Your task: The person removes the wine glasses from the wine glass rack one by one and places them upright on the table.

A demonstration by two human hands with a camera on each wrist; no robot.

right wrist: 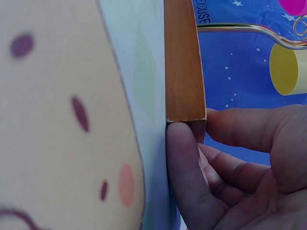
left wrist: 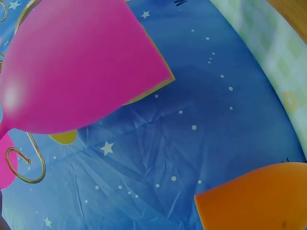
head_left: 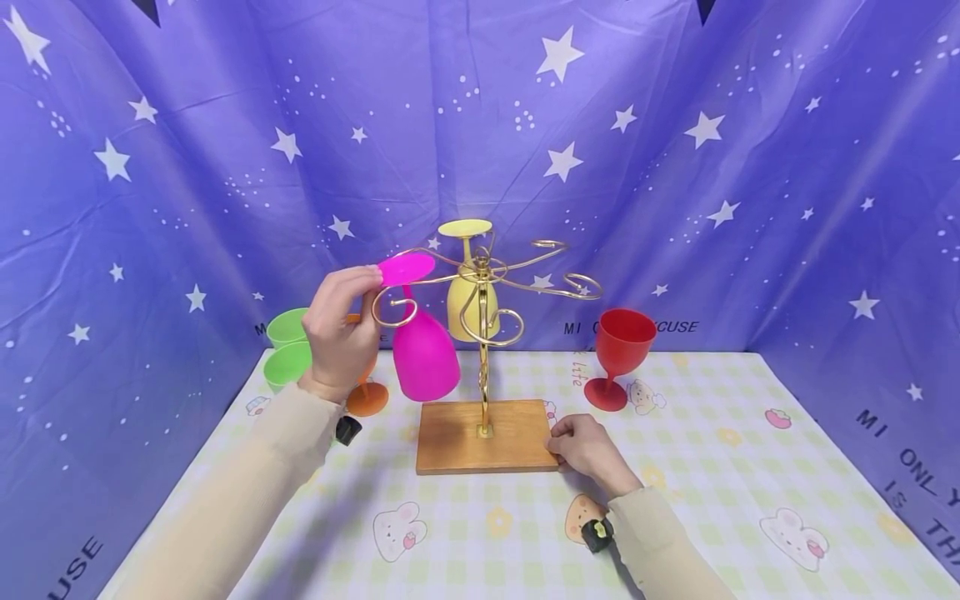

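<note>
My left hand [head_left: 341, 329] pinches the foot of a magenta goblet [head_left: 425, 354], which hangs bowl-down and tilted. Its stem is at a left curl of the gold wire rack [head_left: 483, 367]; I cannot tell whether they touch. In the left wrist view the magenta bowl [left wrist: 81, 67] fills the upper left. At the right end of the rack's wooden base [head_left: 450, 437], my right hand [head_left: 588, 450] holds the corner, thumb and fingers on either side of the board [right wrist: 184, 62]. A yellow goblet [head_left: 465, 292] hangs upside down on the rack's far side.
A red goblet [head_left: 626, 342] stands upright at the right. Behind my left hand are an orange goblet [head_left: 367, 400], partly hidden, and two green goblets [head_left: 287, 365]. A checked cloth [head_left: 495, 550] covers the table, and a blue starry curtain [head_left: 420, 125] surrounds it.
</note>
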